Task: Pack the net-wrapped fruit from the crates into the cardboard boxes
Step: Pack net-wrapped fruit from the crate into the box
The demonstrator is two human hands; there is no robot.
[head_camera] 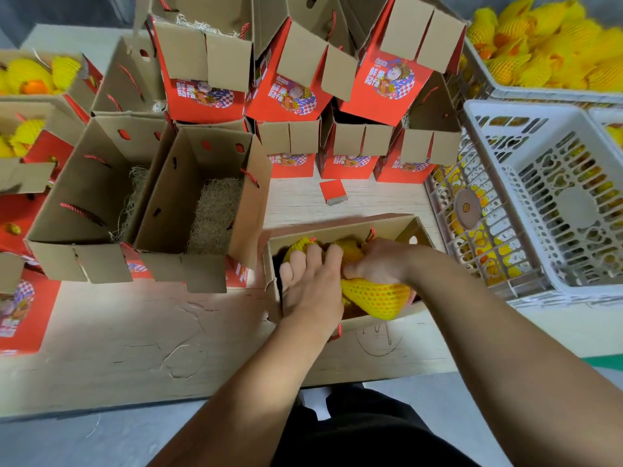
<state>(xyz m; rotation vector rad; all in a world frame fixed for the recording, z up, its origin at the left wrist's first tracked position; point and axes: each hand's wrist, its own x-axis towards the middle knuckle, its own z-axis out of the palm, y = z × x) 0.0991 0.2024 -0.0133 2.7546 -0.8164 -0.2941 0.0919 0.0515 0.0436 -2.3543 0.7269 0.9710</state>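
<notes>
left hand [312, 281]: fingers spread, pressing down on netted fruit [298, 246] at the box's far-left corner
right hand [379, 261]: gripping a yellow net-wrapped fruit [377, 298], directly under the palm
cardboard box [381, 224]: open, near the worktop [135, 332] front edge
white crate [553, 197]: right edge

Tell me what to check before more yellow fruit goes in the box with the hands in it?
1. Box open on top: ok.
2. Right hand gripping the net-wrapped fruit: ok.
3. Left hand in the box, fingers over another netted fruit: ok.
4. Room left in this box: cannot tell, the hands hide it.
5. Straw padding under the fruit: cannot tell.
6. Next boxes ready: ok, two open boxes with straw wait on the left.
</notes>
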